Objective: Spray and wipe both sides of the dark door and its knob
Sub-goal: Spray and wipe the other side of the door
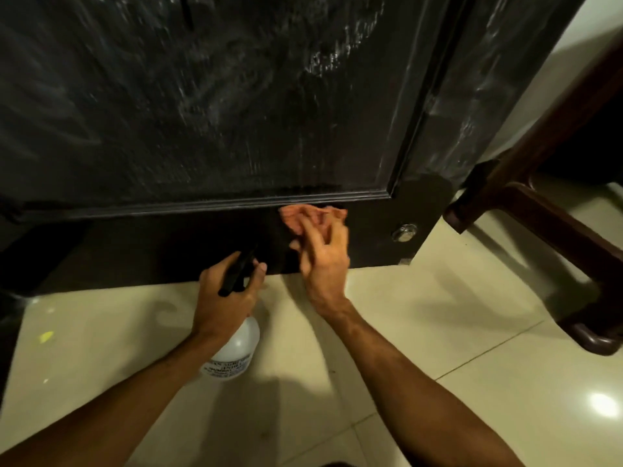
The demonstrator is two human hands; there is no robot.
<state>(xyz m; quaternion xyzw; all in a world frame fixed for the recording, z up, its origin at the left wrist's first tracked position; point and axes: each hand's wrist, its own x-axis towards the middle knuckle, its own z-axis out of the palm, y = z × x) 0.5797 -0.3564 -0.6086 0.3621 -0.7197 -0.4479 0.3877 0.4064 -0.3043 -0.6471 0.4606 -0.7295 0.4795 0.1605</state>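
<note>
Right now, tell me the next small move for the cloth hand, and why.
Probably slide the orange cloth leftward along the door's bottom rail: the right hand presses it near the right end, with most of the rail to its left.

Glossy cream floor tiles (438,332) with thin grout lines fill the lower part of the view, and a bright light glare (605,404) shines on one at the right. A small yellow scrap (45,336) lies on the tiles at the left. Dark brown wooden furniture (539,217) with rounded rails stands at the right, before a pale wall (573,55).
</note>
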